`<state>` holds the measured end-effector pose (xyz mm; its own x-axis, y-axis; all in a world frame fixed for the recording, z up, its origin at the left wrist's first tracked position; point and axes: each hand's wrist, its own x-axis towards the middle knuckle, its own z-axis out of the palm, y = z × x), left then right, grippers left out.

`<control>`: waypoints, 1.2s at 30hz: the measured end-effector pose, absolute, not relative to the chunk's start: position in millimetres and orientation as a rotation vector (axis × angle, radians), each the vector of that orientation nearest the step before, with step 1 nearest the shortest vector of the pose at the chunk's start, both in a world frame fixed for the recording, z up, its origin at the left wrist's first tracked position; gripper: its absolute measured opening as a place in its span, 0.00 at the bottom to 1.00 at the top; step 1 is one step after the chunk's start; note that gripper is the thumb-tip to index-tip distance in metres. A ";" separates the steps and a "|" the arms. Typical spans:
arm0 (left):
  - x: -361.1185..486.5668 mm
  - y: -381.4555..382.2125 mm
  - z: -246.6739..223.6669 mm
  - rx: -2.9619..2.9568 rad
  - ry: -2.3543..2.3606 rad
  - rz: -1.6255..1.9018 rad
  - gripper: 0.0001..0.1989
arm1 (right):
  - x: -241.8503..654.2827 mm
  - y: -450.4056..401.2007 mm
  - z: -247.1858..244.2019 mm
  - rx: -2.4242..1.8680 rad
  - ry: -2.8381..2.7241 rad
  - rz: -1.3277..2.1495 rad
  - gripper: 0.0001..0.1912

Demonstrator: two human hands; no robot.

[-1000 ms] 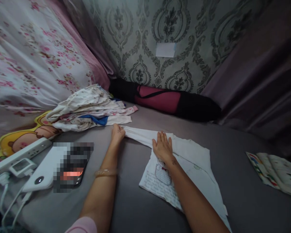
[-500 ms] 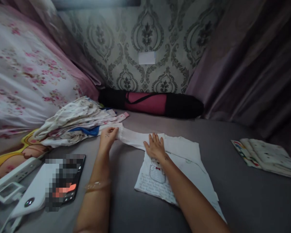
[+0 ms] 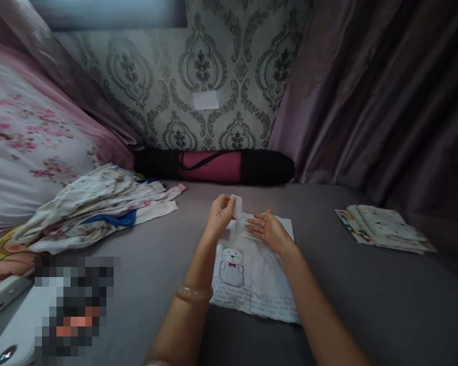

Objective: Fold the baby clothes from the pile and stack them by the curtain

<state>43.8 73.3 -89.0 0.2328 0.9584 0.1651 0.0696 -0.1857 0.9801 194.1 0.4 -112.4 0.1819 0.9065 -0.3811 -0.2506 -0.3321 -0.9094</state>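
A small white shirt (image 3: 263, 284) with a bear print and lines of writing lies on the grey bed sheet (image 3: 145, 284). My left hand (image 3: 222, 213) pinches the end of one white sleeve (image 3: 236, 208) and holds it raised above the shirt's upper part. Beside it, my right hand (image 3: 269, 231) is held over the shirt with its fingers stretched out, palm turned toward the sleeve. Nothing shows in its grasp. Part of the shirt's top is hidden behind both hands.
A pile of crumpled clothes (image 3: 99, 203) lies on the left, folded clothes (image 3: 385, 229) on the right. A long black and pink bag (image 3: 213, 166) rests against the wall. At lower left are a white power bank (image 3: 26, 320), a blurred-out device and a power strip (image 3: 7, 297).
My left hand has carried the sleeve rightward and in over the shirt. My right hand has lifted off the cloth and turned its palm sideways. The view has shifted right.
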 end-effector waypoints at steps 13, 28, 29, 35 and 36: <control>19.5 98.2 -149.8 1.561 1.292 1.181 0.12 | 207.6 6.7 -138.0 -1.548 -0.516 1.156 0.13; 30.9 81.7 -189.5 2.382 1.332 0.582 0.30 | 226.4 -3.1 -152.3 -2.373 -1.247 0.298 0.18; 30.4 81.3 -190.2 2.390 1.340 0.566 0.30 | 227.4 -4.8 -152.3 -2.391 -1.251 0.296 0.18; 30.7 80.1 -184.2 2.420 1.355 0.532 0.28 | 222.7 -12.7 -143.0 -2.494 -1.263 0.094 0.19; 32.2 79.1 -180.7 2.433 1.359 0.576 0.27 | 218.3 -12.2 -140.9 -2.491 -1.280 0.009 0.20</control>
<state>32.2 79.1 -180.7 0.4735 0.8579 0.1995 0.7399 -0.5103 0.4383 218.3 -12.2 -140.9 0.5940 0.7908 0.1475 0.7887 -0.5364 -0.3004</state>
